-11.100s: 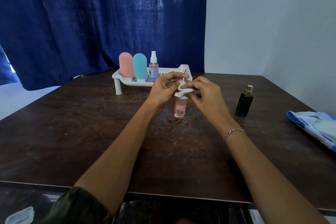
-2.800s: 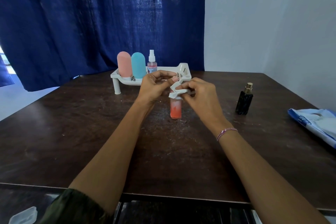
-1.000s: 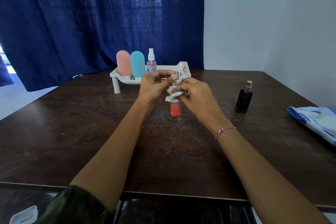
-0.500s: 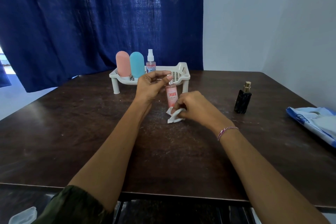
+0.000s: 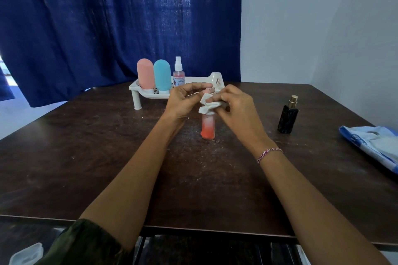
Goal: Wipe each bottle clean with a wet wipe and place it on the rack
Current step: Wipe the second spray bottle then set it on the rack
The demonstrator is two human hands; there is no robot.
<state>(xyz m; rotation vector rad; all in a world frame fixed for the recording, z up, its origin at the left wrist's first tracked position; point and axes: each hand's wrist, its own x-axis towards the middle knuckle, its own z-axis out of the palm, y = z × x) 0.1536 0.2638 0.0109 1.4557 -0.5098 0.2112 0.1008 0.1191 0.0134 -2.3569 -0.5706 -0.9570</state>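
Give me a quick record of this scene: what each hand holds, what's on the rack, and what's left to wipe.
Left hand: pinches the top of the orange bottle
Right hand: holds the wet wipe round the bottle's neck
Bottle position: upright, base at the table; contact unclear
Rack: pink bottle, blue bottle, spray bottle, all upright
Not yet on rack: black bottle, standing on the table to the right
Wipe pack: at the table's right edge

A plain domestic room: dark wooden table (image 5: 86, 157), blue curtain (image 5: 107, 28), bare white wall (image 5: 323, 28), toiletry bottles (image 5: 162, 77) on a rack (image 5: 216, 80).
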